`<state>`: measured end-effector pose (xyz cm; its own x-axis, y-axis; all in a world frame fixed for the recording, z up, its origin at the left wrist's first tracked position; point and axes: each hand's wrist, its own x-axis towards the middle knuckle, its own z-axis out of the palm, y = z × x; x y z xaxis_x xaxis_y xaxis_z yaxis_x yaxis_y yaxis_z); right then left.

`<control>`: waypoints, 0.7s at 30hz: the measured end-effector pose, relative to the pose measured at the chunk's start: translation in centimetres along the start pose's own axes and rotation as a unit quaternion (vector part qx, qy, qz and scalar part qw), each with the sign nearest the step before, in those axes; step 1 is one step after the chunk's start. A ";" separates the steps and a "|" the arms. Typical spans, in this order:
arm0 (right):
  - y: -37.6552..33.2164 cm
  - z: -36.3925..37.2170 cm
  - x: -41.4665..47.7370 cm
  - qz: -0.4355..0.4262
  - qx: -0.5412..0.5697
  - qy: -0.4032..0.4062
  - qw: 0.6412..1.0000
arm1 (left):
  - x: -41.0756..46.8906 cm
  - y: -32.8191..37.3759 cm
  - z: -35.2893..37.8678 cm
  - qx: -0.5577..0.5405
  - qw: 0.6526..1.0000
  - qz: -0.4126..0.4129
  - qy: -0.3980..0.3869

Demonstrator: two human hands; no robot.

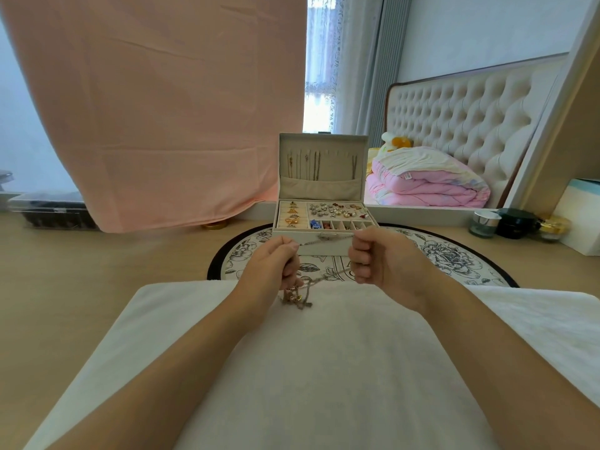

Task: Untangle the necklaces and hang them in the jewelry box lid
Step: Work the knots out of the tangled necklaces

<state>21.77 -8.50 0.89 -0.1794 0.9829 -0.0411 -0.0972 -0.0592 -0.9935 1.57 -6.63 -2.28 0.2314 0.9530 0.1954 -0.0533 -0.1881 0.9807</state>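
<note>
A cream jewelry box (323, 246) stands open in front of me, its lid (323, 190) upright with several necklaces hanging inside. My left hand (271, 266) and my right hand (380, 259) each pinch one end of a thin silver chain (324, 239) stretched taut between them, just in front of the box. A tangled clump of necklaces (297, 295) hangs below my left hand and rests on the white towel (324, 368). A second strand runs from the clump up to my right hand.
The box's tray holds rings, earrings and beads in compartments. It sits on a round floral mat (454, 254). Cosmetic jars (516, 224) stand at the right by a white box (581, 219). A pink cloth (162, 108) hangs behind at the left.
</note>
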 end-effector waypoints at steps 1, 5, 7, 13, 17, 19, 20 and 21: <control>0.0 -0.2 0.1 -0.005 -0.021 0.012 1.000 | 0.0 0.0 -0.1 0.003 1.000 0.002 0.001; 0.4 -0.1 0.1 -0.087 -0.013 0.074 0.993 | -0.2 0.3 0.0 0.010 1.000 0.013 0.002; 0.2 -0.1 0.0 -0.078 0.126 0.025 0.989 | -0.3 0.3 0.0 0.015 1.000 0.012 -0.004; 1.0 0.5 0.1 -0.168 -0.187 0.080 0.964 | -0.2 0.4 0.1 -0.038 0.999 0.005 0.008; 1.7 0.9 0.8 -0.213 -0.357 0.107 0.903 | -0.1 0.1 0.3 -0.025 0.999 0.011 0.037; 2.0 0.8 0.8 -0.198 -0.404 0.096 0.888 | 0.0 0.0 0.4 -0.029 0.998 0.008 0.057; 2.1 0.8 0.8 -0.185 -0.398 0.087 0.894 | 0.1 -0.1 0.4 -0.023 0.997 0.006 0.075; 2.1 0.9 0.8 -0.172 -0.366 0.078 0.911 | 0.3 -0.2 0.3 0.000 0.995 0.007 0.098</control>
<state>20.53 -8.05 -1.09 -0.1150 0.9374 0.3288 0.5680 0.3336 -0.7524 1.92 -6.40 -2.42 0.0362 0.9785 0.2032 -0.0553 -0.2010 0.9780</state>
